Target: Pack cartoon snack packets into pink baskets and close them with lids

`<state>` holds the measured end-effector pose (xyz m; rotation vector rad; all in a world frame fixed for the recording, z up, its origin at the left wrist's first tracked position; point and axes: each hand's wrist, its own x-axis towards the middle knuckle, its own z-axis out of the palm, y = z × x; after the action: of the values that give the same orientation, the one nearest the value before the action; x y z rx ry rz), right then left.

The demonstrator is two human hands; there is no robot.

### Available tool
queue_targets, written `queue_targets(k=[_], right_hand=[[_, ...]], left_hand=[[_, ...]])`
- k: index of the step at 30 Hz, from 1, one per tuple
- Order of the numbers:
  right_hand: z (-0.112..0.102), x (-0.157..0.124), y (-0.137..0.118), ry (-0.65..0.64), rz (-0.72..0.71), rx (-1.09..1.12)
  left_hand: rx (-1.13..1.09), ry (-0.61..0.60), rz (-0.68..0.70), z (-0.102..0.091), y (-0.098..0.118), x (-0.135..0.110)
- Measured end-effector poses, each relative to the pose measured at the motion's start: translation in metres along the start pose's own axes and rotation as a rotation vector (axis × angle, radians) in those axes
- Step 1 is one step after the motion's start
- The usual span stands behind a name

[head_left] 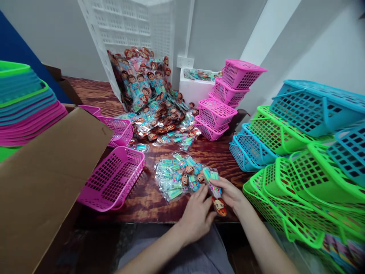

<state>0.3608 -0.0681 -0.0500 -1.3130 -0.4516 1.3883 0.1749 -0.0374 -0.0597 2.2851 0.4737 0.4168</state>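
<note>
Over the table's front edge my right hand (pixel 231 195) is closed on a clear packet (pixel 214 186) with a green-and-blue item and a red-haired cartoon head at its lower end. More than one packet may be in that grip. My left hand (pixel 198 213) is just left of it, fingers curled, fingertips at the edge of a fanned pile of similar packets (pixel 173 179). What its fingers hold, if anything, is hidden. A pink basket (pixel 114 179) stands left of the pile, with nothing visible inside.
A tipped white crate (pixel 125 23) spills a big heap of packets (pixel 159 114) at the back. Stacked pink baskets (pixel 218 110), green baskets (pixel 302 190) and blue baskets (pixel 316 106) crowd the right. A cardboard box (pixel 57 171) and nested baskets (pixel 25 102) block the left.
</note>
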Motion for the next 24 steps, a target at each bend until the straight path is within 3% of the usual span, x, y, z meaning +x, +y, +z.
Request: queue_targets(k=[5,8,10,12,14,15,19,24], right_hand=[[-0.006,-0.015,-0.003,-0.066,0.058,-0.143],[0.001,-0.023,-0.005,-0.018,-0.140,-0.520],[0.017,-0.030,-0.004,-0.024,-0.333,-0.864],[0.041,-0.035,0.003,-0.086,-0.474,-1.155],[0.067,-0.037,0.014,-0.168,-0.561,-1.343],[0.077,-0.037,0.020,-0.194,-0.593,-1.408],[0.094,-0.039,0.034,-0.213,-0.644,-1.493],[0.070,-0.053,0.040,-0.144,-0.620,-1.501]], left_hand=[[-0.100,-0.111,-0.005,0.009,0.016,-0.020],[-0.100,-0.140,-0.100,-0.005,0.009,-0.038],[-0.087,-0.034,-0.212,-0.018,-0.002,-0.053],[-0.018,0.216,-0.287,-0.030,-0.016,-0.067],[0.098,0.394,-0.289,-0.036,-0.031,-0.078],[0.147,0.413,-0.272,-0.038,-0.038,-0.082],[0.180,0.309,-0.228,-0.036,-0.057,-0.090],[0.166,0.309,-0.271,-0.027,-0.060,-0.093]])
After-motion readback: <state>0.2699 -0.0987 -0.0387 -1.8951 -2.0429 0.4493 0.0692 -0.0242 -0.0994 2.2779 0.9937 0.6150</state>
